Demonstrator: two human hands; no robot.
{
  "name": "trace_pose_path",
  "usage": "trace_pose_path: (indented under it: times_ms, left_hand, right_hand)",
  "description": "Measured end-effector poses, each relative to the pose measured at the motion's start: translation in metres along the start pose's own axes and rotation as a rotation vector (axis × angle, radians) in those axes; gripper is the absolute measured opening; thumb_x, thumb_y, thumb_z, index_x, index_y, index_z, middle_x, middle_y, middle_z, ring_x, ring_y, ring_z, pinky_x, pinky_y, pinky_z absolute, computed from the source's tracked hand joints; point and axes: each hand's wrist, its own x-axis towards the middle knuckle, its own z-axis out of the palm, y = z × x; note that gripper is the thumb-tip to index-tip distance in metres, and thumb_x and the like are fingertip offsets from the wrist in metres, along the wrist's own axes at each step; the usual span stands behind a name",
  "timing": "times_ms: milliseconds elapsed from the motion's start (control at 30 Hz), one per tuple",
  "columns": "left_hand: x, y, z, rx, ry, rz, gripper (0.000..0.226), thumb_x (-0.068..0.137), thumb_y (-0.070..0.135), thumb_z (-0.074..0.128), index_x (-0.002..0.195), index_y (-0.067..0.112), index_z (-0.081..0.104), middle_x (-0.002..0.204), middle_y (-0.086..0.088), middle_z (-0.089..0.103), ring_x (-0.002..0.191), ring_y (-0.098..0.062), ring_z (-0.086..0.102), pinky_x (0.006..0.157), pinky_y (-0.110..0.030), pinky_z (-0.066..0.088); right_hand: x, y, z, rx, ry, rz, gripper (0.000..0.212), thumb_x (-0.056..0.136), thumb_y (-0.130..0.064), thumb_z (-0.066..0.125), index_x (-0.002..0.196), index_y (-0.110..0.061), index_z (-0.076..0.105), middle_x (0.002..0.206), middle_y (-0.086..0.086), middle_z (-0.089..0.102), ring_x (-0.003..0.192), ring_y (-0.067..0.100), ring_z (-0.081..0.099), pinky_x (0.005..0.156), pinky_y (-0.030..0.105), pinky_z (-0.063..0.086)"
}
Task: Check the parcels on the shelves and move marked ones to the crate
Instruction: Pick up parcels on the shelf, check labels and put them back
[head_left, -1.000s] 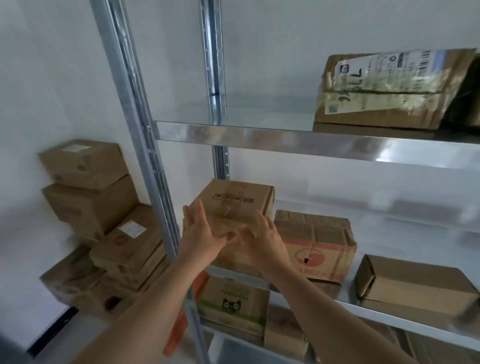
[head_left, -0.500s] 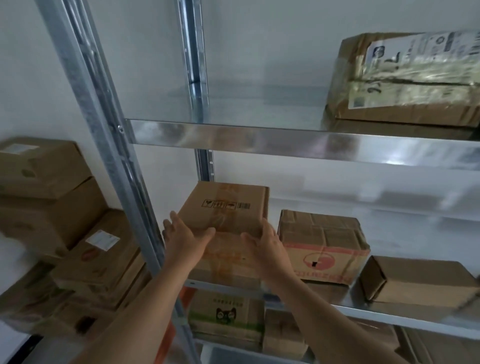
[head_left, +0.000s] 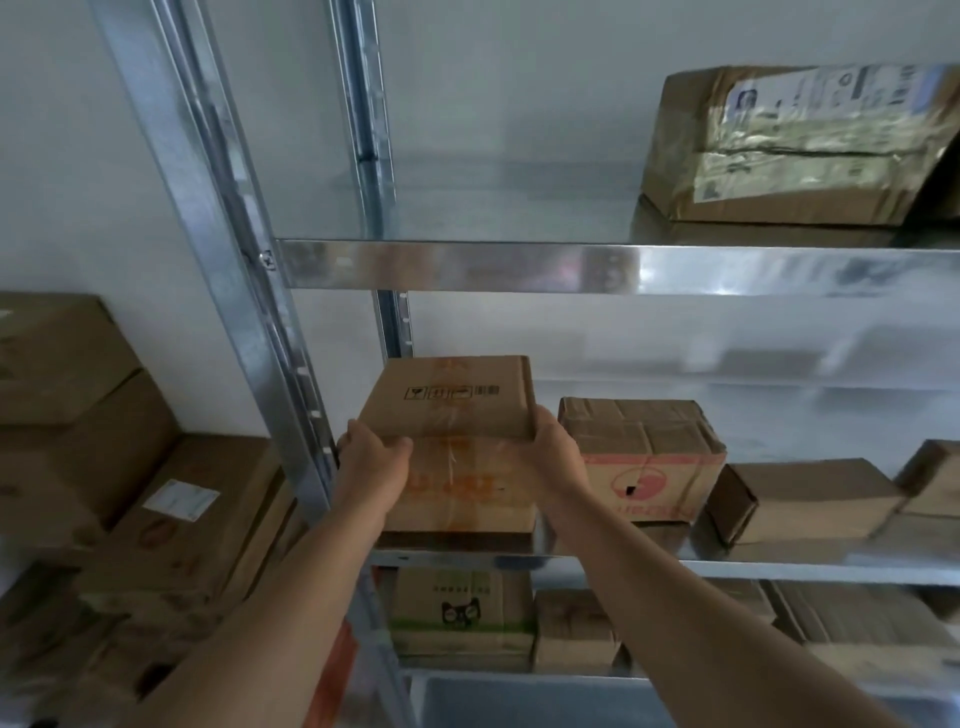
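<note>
Gripping a brown parcel (head_left: 457, 410) with both hands: left hand (head_left: 371, 465) wrapped round its near left corner, thumb on the top face; right hand (head_left: 553, 452) clasped on its right edge. Placed at the left end of the middle shelf (head_left: 779, 569), hard by the upright post (head_left: 249, 322), with handling symbols on top and faded orange print on the front. Possibly resting on the shelf, hard to say. Just to its right, a crumpled box with red print (head_left: 644, 457); further right, a plain box (head_left: 800, 504). On the upper shelf (head_left: 519, 267), a taped parcel with labels (head_left: 800, 145). Below, a cat-face box (head_left: 462, 613) and a grey crate (head_left: 519, 696).
</note>
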Motion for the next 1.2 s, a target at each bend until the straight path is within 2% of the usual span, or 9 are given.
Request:
trace_pose_path:
  times_ms: [167, 333, 400, 467, 567, 667, 800, 1033, 1200]
  left_hand:
    - [-0.012, 0.014, -0.009, -0.031, 0.012, 0.092, 0.05, 0.1, 0.014, 0.051, 0.146, 0.017, 0.034, 0.135, -0.012, 0.049, 0.077, -0.013, 0.056, 0.051, -0.021, 0.04]
    - [-0.035, 0.035, -0.025, -0.051, -0.019, 0.145, 0.068, 0.103, 0.013, 0.048, 0.16, 0.021, 0.012, 0.163, -0.007, 0.027, 0.072, -0.004, 0.052, 0.046, -0.012, 0.045]
    - [-0.045, 0.041, -0.033, -0.086, -0.025, 0.157, 0.068, 0.104, 0.013, 0.047, 0.161, 0.02, 0.01, 0.166, -0.004, 0.02, 0.084, 0.003, 0.05, 0.04, -0.007, 0.039]
    - [-0.047, 0.038, -0.041, -0.142, -0.009, 0.188, 0.066, 0.104, 0.015, 0.047, 0.16, 0.021, 0.013, 0.166, -0.002, 0.021, 0.112, -0.005, 0.055, 0.067, -0.006, 0.049]
    - [-0.054, 0.035, -0.057, -0.24, -0.049, 0.221, 0.054, 0.104, 0.016, 0.047, 0.155, 0.023, 0.031, 0.154, -0.002, 0.044, 0.135, -0.023, 0.048, 0.112, -0.045, 0.041]
    - [-0.063, 0.033, -0.069, -0.374, -0.083, 0.241, 0.043, 0.104, 0.009, 0.043, 0.146, 0.022, 0.047, 0.128, 0.004, 0.062, 0.117, -0.017, 0.058, 0.105, -0.044, 0.047]
    - [-0.078, 0.031, -0.085, -0.523, -0.125, 0.233, 0.043, 0.105, 0.001, 0.036, 0.134, 0.024, 0.059, 0.099, 0.016, 0.066, 0.094, -0.003, 0.062, 0.072, -0.025, 0.048]
    - [-0.081, 0.016, -0.098, -0.608, -0.192, 0.262, 0.061, 0.091, -0.016, 0.046, 0.135, 0.023, 0.062, 0.121, 0.01, 0.072, 0.117, -0.014, 0.065, 0.103, -0.039, 0.051]
    - [-0.086, 0.013, -0.097, -0.576, -0.297, 0.25, 0.071, 0.082, 0.028, 0.071, 0.148, 0.034, 0.045, 0.144, 0.002, 0.055, 0.133, -0.023, 0.051, 0.115, -0.05, 0.038]
  right_hand:
    - [-0.006, -0.01, -0.013, 0.082, 0.044, -0.004, 0.049, 0.08, -0.035, 0.075, 0.127, -0.025, 0.064, 0.105, -0.007, 0.072, 0.095, 0.015, 0.071, 0.083, 0.04, 0.063]
    - [-0.017, -0.018, -0.034, 0.113, 0.122, -0.043, 0.051, 0.09, -0.001, 0.063, 0.138, -0.019, 0.058, 0.111, -0.002, 0.068, 0.081, 0.008, 0.064, 0.057, 0.017, 0.05]
    - [-0.023, -0.024, -0.042, 0.167, 0.142, -0.042, 0.066, 0.091, 0.005, 0.061, 0.151, -0.017, 0.045, 0.119, -0.003, 0.062, 0.079, 0.004, 0.06, 0.055, 0.012, 0.047]
    - [-0.031, -0.029, -0.049, 0.246, 0.141, -0.048, 0.072, 0.093, 0.005, 0.062, 0.157, -0.014, 0.035, 0.135, 0.001, 0.058, 0.08, 0.002, 0.058, 0.052, 0.011, 0.046]
    - [-0.045, -0.032, -0.057, 0.323, 0.155, -0.045, 0.054, 0.095, -0.001, 0.064, 0.146, -0.011, 0.05, 0.131, 0.003, 0.065, 0.091, 0.014, 0.067, 0.061, 0.016, 0.052]
    - [-0.06, -0.035, -0.066, 0.338, 0.176, -0.071, 0.028, 0.096, -0.002, 0.063, 0.123, -0.009, 0.067, 0.105, 0.001, 0.072, 0.098, 0.022, 0.07, 0.076, 0.028, 0.057]
    - [-0.075, -0.039, -0.08, 0.363, 0.109, -0.134, 0.039, 0.096, 0.001, 0.059, 0.131, -0.016, 0.062, 0.115, -0.001, 0.071, 0.099, 0.014, 0.067, 0.069, 0.021, 0.051]
    - [-0.08, -0.036, -0.089, 0.447, 0.093, -0.133, 0.058, 0.093, 0.003, 0.062, 0.145, -0.021, 0.054, 0.126, 0.0, 0.071, 0.113, 0.026, 0.068, 0.1, 0.052, 0.055]
    - [-0.086, -0.031, -0.1, 0.503, 0.133, -0.125, 0.066, 0.089, -0.001, 0.07, 0.148, -0.021, 0.05, 0.133, -0.001, 0.066, 0.121, 0.026, 0.062, 0.109, 0.052, 0.047]
